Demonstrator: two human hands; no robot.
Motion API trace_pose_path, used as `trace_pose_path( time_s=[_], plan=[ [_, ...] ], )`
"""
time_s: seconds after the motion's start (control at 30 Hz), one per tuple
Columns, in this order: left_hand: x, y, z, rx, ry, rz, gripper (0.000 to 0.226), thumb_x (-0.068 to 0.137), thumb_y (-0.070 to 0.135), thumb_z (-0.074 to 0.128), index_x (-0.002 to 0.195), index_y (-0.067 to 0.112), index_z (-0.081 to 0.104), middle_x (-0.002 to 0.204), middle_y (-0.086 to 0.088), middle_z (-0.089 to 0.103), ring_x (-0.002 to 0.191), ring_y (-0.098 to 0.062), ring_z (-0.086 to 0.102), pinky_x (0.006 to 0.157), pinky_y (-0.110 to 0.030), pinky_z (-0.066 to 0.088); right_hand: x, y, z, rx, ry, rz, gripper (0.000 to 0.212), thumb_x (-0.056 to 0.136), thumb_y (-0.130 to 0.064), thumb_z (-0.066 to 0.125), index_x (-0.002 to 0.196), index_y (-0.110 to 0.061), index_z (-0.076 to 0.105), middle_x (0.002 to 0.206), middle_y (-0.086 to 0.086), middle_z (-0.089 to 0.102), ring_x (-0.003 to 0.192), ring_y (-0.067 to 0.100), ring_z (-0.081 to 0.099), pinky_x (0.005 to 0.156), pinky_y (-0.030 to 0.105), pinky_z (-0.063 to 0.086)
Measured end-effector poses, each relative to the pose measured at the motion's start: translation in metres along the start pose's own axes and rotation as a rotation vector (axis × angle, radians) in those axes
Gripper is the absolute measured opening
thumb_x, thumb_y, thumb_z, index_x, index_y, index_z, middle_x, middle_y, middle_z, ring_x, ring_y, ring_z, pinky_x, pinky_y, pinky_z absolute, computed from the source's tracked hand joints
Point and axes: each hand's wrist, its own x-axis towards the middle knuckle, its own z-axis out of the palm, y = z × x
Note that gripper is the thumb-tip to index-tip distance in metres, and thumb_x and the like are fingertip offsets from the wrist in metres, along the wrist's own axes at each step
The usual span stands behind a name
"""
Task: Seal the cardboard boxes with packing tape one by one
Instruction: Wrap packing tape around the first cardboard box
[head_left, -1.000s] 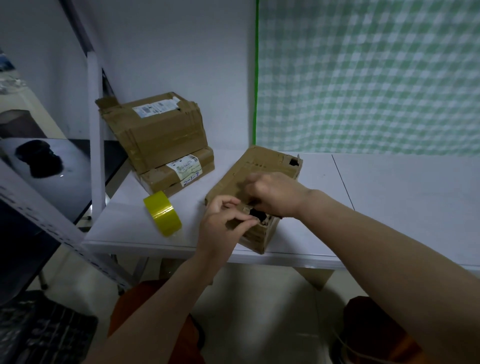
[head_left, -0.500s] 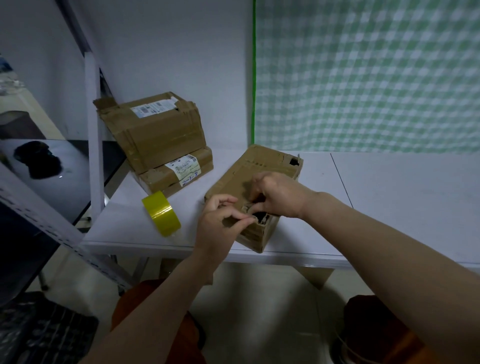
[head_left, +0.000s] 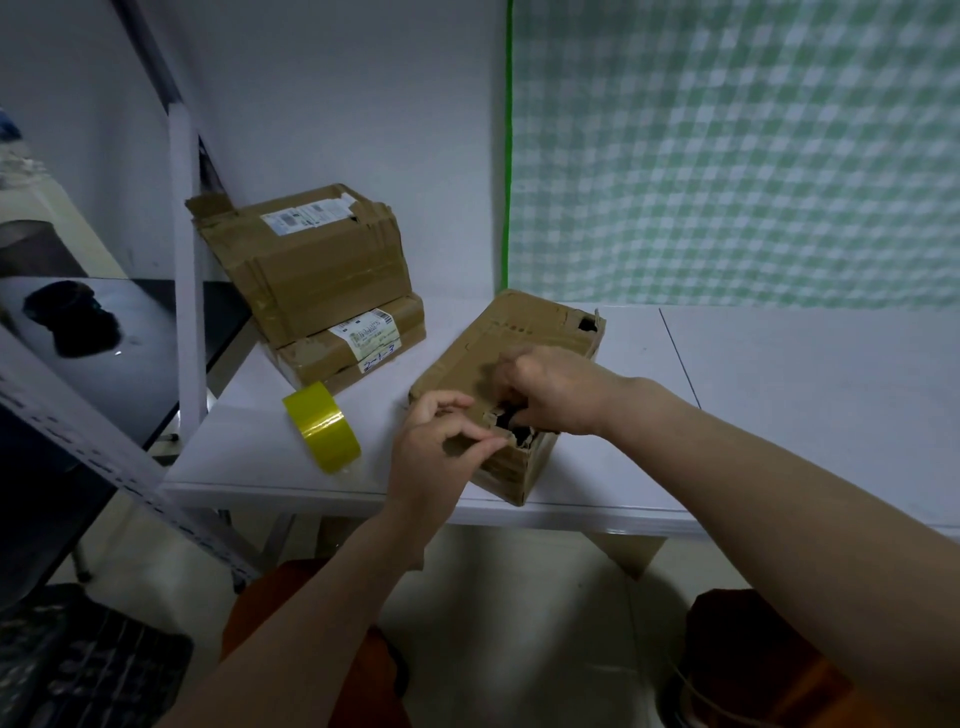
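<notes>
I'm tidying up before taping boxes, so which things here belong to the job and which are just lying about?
For the job:
- torn box under both hands
- yellow tape roll
- two stacked boxes

Lying about:
- black table with dark object
- checked cloth

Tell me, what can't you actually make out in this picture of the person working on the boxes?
Head view only:
- Near corner of the front box: the left hand and right hand cover it, so what the fingers pinch is unclear.
- Labels on the stacked boxes: print too small.
- Free end of the yellow tape roll: not discernible.
- The person's lap: cut off by the bottom edge.
</notes>
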Motion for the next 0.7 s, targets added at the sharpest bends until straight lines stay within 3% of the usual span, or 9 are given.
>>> trace_pose_path(
  time_s=[0.17,0.47,0.6,0.7],
  plan=[
    [-0.001,0.001,0.0,0.018,0.02,-0.004,0.011,0.068,0.013,0.084,0.071,0.008,0.075,0.106,-0.004,0.059,0.101,-0.017,0.056,0.089,-0.039,0.05,0.012,-0.007,0.003,-0.105,0.039,-0.153,0.017,0.084,-0.015,0.061,0.099,-0.008,0.059,0.095,0.006,0.055,0.083,0.02,0.053,0.06,0.025,0.031],
    [0.0,-0.002,-0.002,0.011,0.017,-0.011,0.01,0.07,0.013,0.083,0.072,0.01,0.074,0.107,-0.002,0.059,0.102,-0.014,0.056,0.088,-0.035,0.051,0.002,-0.004,0.003,-0.063,0.097,-0.253,0.018,0.092,-0.017,0.053,0.088,-0.009,0.069,0.086,0.005,0.058,0.078,0.023,0.056,0.06,0.028,0.035],
    [-0.001,-0.004,-0.001,0.023,0.025,0.021,0.01,0.07,0.013,0.083,0.072,0.011,0.074,0.106,-0.002,0.06,0.102,-0.014,0.057,0.086,-0.02,0.046,0.001,-0.005,0.006,0.13,0.103,-0.104,0.01,0.087,-0.013,0.062,0.09,-0.007,0.07,0.095,0.004,0.059,0.087,0.02,0.057,0.076,0.035,0.046],
    [0.0,-0.005,-0.004,0.066,0.007,0.075,0.01,0.071,0.014,0.082,0.073,0.012,0.073,0.104,0.002,0.062,0.101,-0.013,0.056,0.087,-0.025,0.046,-0.004,-0.001,0.005,0.403,0.147,0.147,0.008,0.076,-0.007,0.074,0.082,-0.008,0.069,0.092,-0.002,0.055,0.083,0.011,0.054,0.075,0.021,0.042]
  ],
)
